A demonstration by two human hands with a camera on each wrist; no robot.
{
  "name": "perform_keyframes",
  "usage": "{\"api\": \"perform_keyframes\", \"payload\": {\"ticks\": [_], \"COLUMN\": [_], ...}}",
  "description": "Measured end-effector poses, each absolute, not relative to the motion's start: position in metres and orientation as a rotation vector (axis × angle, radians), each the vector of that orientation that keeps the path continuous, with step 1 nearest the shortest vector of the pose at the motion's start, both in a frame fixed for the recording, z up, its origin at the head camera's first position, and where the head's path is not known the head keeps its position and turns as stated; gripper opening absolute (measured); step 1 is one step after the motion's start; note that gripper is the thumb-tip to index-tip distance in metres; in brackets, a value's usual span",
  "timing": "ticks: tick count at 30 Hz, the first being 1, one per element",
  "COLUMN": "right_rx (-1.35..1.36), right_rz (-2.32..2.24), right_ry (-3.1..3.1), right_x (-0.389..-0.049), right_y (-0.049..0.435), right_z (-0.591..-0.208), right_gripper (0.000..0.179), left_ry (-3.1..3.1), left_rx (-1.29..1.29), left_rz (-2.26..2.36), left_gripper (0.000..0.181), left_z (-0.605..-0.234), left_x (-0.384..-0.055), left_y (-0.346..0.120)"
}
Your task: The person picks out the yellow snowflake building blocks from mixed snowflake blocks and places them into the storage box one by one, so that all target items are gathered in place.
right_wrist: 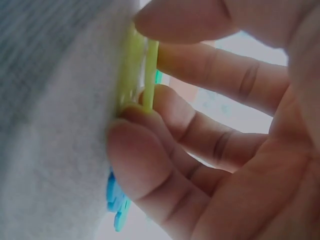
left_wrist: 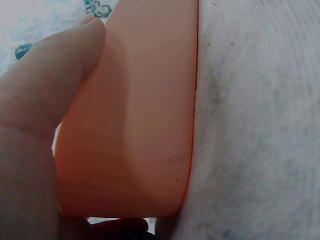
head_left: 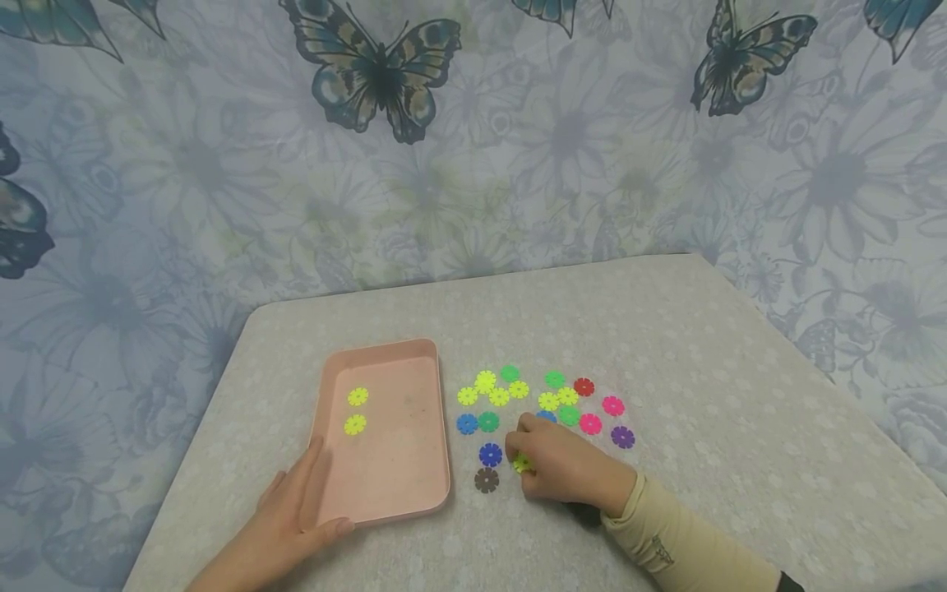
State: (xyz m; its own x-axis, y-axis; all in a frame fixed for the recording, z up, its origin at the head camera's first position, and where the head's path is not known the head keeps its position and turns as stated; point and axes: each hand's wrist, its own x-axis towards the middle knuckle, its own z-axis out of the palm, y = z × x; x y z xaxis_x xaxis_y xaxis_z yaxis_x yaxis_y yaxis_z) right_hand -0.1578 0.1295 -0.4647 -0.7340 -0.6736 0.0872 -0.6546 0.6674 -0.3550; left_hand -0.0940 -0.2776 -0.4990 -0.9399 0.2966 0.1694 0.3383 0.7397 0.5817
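Observation:
My left hand [head_left: 292,510] holds the near left corner of a pink tray [head_left: 392,493], its thumb along the near wall and its fingers at the left side. In the left wrist view, the thumb [left_wrist: 75,55] reaches over the rim. Two yellow notched plastic discs [head_left: 357,397] lie inside the tray. To the right of it, my right hand [head_left: 558,464] pinches a yellow notched disc [right_wrist: 151,75] close over the table. More yellow [right_wrist: 129,70] shows just behind that disc in the right wrist view. The hand partly covers a blue disc [head_left: 546,417].
Several loose discs in yellow, green, blue, red, pink and purple lie scattered right of the tray, among them a brown disc [head_left: 486,480] and a purple disc [head_left: 623,437]. A pale patterned cloth covers the table [head_left: 740,427]. Butterfly-printed wall covering [head_left: 518,189] rises behind it.

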Motion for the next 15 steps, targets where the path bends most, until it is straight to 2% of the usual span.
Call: {"api": "perform_keyframes", "payload": {"ticks": [15], "right_rx": [-1.069], "right_rz": [-0.600], "right_ry": [2.789], "right_x": [-0.1603], "right_y": [0.1310], "right_z": [-0.4658], "right_gripper": [0.023], "left_ry": [-2.918], "left_rx": [-0.476], "left_rz": [-0.998], "left_gripper": [0.110], "left_z": [-0.4961], "left_x": [-0.0941], "left_y": [-0.2768]}}
